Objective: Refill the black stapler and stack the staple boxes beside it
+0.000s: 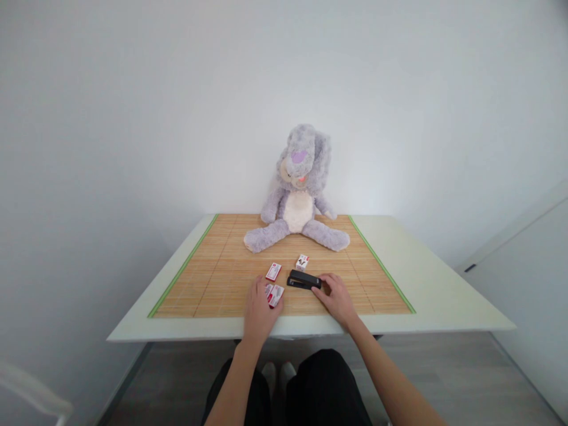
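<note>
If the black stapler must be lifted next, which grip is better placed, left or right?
Probably the right grip: it is right at one end of the stapler. The left grip is farther from it, beside two small boxes.

In front of me, a white table (pixel 412 266) carries a bamboo mat (pixel 210 284) edged in green, and on that mat rest a grey plush toy (pixel 298 210), a black stapler (pixel 305 280) and small red-and-white boxes (pixel 274 271).
</note>
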Demonstrator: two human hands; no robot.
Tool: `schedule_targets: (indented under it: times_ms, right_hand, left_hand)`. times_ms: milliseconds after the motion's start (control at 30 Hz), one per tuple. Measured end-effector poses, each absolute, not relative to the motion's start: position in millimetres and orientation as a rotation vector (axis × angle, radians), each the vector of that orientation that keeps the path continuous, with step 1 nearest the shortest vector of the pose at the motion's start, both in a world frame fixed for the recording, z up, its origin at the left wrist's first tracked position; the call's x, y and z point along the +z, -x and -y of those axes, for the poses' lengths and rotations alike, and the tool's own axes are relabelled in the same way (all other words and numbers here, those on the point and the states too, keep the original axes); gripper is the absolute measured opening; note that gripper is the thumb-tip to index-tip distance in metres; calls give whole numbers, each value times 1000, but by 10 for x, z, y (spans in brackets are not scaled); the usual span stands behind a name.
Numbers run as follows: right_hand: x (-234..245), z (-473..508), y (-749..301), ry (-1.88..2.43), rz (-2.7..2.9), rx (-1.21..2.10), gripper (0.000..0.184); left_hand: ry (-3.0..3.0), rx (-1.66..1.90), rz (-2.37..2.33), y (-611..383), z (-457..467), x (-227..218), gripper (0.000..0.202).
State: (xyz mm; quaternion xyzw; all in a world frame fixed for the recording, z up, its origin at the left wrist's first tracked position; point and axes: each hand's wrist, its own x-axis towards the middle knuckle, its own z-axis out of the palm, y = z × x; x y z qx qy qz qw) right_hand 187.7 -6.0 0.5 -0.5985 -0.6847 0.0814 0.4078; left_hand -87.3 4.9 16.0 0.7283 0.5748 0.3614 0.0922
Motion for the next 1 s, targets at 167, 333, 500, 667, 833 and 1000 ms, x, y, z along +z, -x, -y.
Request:
schedule_targets:
  times_ms: [167, 333, 500, 667, 833, 1000]
  right_hand:
    - [3, 61, -1875, 1517, 1721, 207, 25]
    - [2, 67, -1876, 1516, 1721, 207, 24]
    - [-3, 68, -1876, 1507, 1721, 219, 25]
    - [2, 71, -1869, 1503, 1718, 228, 24]
    - [8, 76, -1865, 1498, 1715, 227, 23]
    - [24, 81, -1864, 1493, 1714, 233, 23]
  left_hand:
    - [-2284, 952, -1714, 783, -94, 231, 67]
    - [-2300, 868, -1813, 754, -133, 148, 45]
    - [-2294, 912, -1854, 832, -162, 114, 56]
    - [-2260, 853, -1986, 1036, -208, 124, 48]
    - [-2222, 819, -2135, 1417, -284, 110, 49]
    - [-2161, 796, -2239, 1745, -336, 95, 53]
